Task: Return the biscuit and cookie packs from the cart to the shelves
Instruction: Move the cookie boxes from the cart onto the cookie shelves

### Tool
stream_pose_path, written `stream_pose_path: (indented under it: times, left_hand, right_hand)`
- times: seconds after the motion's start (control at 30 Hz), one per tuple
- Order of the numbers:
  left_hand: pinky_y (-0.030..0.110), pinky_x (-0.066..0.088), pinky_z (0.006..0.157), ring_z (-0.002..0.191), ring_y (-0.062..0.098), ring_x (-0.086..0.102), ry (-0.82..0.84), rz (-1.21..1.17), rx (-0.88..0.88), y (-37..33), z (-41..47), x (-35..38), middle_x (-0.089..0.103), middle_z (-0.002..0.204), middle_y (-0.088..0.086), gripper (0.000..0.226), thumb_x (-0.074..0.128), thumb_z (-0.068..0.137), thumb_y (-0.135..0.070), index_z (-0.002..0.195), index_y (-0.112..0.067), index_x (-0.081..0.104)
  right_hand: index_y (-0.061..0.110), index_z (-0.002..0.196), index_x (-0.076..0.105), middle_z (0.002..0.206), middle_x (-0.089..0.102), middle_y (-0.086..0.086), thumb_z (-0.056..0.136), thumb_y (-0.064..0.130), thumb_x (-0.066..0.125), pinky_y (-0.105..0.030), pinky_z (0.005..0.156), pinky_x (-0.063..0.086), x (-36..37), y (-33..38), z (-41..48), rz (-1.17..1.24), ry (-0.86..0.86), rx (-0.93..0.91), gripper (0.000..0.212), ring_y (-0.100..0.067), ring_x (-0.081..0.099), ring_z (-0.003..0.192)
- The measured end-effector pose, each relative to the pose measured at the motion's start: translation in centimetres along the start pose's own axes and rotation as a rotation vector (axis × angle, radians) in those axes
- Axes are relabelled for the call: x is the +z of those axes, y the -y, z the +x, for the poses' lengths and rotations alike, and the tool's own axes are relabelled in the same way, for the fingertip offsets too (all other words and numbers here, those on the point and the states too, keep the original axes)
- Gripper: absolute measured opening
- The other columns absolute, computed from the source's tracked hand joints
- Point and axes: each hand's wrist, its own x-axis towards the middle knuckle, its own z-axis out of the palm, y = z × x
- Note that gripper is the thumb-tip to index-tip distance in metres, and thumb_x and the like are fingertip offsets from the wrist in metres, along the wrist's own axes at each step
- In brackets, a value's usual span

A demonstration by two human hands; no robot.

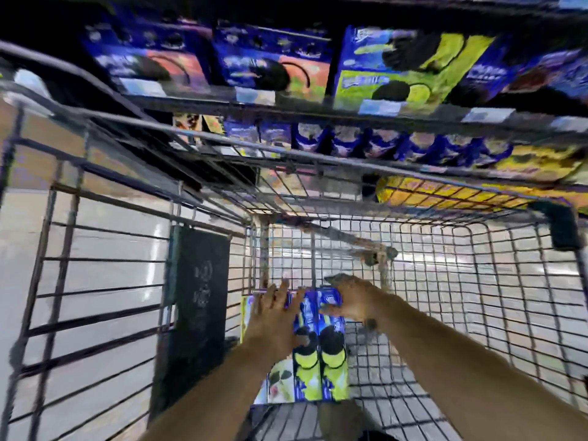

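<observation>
Several blue-and-lime cookie packs [319, 364] lie side by side on the bottom of the wire cart [477, 281]. My left hand [275, 308] lies flat on the left packs with its fingers straight and spread. My right hand [348, 299] curls over the far end of the rightmost blue pack [331, 354], thumb on its near side. Beyond the cart's far rim, shelves [318, 106] hold rows of matching blue, orange and lime cookie boxes. The whole picture is blurred by motion.
A dark green panel [197, 300] hangs on the cart's left inner wall. A second wire frame [63, 249] stands to the left over pale floor tiles. Yellow packs [445, 192] sit on the lowest shelf behind the cart rim.
</observation>
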Motion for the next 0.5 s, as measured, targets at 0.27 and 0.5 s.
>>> stream_pose_path:
  times: [0.27,0.5]
  left_hand:
    - [0.053,-0.008,0.120,0.153,0.030,-0.013,-0.134,-0.006,-0.039,-0.4,-0.1,2.0,-0.020,0.166,-0.002,0.117,0.056,0.088,-0.067,0.135,-0.043,-0.049]
    - [0.055,-0.008,0.121,0.153,0.031,-0.017,-0.065,0.010,-0.041,-0.8,-0.3,2.0,-0.024,0.165,-0.002,0.112,0.053,0.091,-0.066,0.139,-0.041,-0.045]
  right_hand:
    - [0.029,0.141,0.038,0.146,0.047,-0.005,0.067,0.071,0.078,-0.045,0.105,0.046,0.3,-0.7,2.1,0.244,0.126,0.061,0.093,-0.026,0.052,0.124]
    - [0.033,0.142,0.035,0.140,0.043,-0.006,0.064,0.054,0.089,-0.036,0.096,0.050,2.3,-0.9,0.2,0.695,0.004,0.093,0.097,-0.023,0.053,0.119]
